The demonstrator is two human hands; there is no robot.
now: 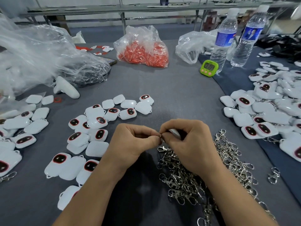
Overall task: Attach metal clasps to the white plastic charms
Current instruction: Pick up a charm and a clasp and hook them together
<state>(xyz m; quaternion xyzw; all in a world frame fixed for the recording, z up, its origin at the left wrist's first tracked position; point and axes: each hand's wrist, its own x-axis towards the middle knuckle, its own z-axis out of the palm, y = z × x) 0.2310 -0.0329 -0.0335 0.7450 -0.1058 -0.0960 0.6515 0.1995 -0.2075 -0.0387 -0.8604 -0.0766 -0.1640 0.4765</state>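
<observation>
**A:** Your left hand [135, 141] has thumb and forefinger pinched on a metal clasp [160, 136] by its ring. Your right hand [185, 142] is curled round a white charm [174, 131], with only a sliver showing between the fingers. The two meet just above the grey tablecloth [171, 95], so you look to be mid-join on this one.

**B:** Whether the ring is through the charm's loop, you can't tell from here. It's too small, and your fingertips cover it.

**A:** As for the whole job, the heap of charms [268, 111] at your right has clasps showing among it. I'd take those as done.

**B:** But the loose charms [91, 128] just beyond your left hand show bare loops, and the pile of clasps [195, 176] under your right wrist is large. By my reckoning you're well short of finished.

**A:** The far-left charms [19, 126] look mixed. A clasp or two lies there, but I can't say how many are fitted.
</observation>
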